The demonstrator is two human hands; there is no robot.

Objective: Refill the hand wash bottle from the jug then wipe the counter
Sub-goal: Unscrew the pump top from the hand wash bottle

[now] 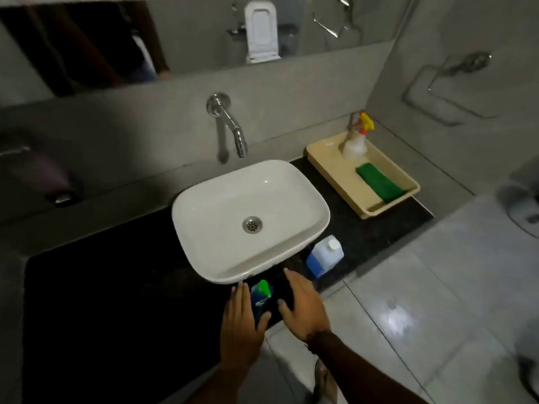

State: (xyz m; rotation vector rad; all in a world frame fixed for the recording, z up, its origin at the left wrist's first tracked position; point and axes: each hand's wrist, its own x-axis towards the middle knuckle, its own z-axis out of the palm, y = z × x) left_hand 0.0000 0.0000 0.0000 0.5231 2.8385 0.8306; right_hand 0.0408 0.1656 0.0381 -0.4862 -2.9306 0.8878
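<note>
A small hand wash bottle point(261, 294) with a green pump top and blue contents stands on the black counter point(116, 301) just in front of the white basin point(250, 220). My left hand point(240, 325) is on its left and my right hand point(303, 307) on its right, both with fingers spread and holding nothing. The refill jug point(325, 256), translucent with a white cap and blue liquid, stands to the right of the basin's front corner. A green cloth point(379, 182) lies in a beige tray point(326, 161) further back on the right.
A spray bottle point(357, 138) with a yellow and red trigger stands in the tray's back corner. A chrome wall tap point(230, 123) hangs over the basin. The counter ends on the right at a tiled floor point(423, 301). A mirror runs along the top.
</note>
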